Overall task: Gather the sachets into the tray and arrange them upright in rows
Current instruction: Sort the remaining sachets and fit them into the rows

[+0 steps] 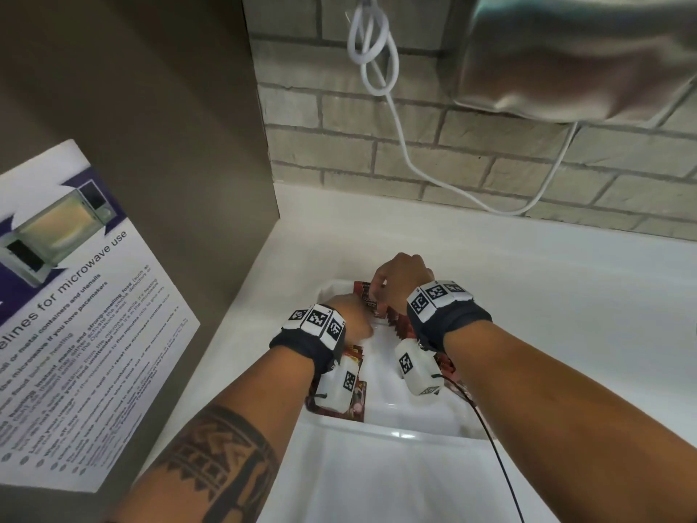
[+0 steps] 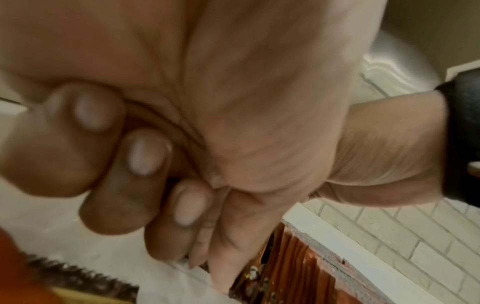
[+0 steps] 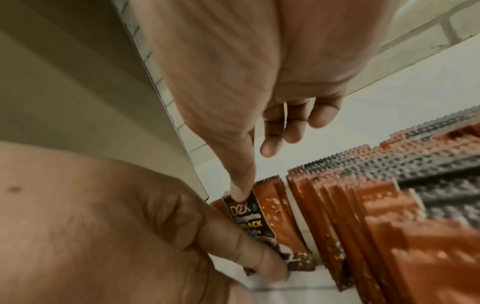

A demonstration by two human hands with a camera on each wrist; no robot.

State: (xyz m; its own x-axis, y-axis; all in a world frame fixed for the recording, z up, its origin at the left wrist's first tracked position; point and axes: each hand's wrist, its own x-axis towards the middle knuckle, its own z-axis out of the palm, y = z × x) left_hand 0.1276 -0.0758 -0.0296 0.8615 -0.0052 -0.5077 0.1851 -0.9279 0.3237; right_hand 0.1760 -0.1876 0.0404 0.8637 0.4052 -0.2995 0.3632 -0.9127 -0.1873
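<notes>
Two hands inside tray [image 1: 392, 434]: right hand [image 1: 401, 283] pinches upright sachet [image 3: 253, 222], long axis vertical, left of standing row [image 3: 363, 205]; left hand [image 1: 352, 318] nearer, fingers curled, contents unclear.

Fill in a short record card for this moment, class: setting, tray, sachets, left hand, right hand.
setting: white counter below a brick wall
tray: white tray on the counter
sachets: row upright in the tray; others lie flat under the left wrist
left hand: left hand in the tray, fingers curled; hold unclear
right hand: right hand pinches one sachet at the row's end
</notes>
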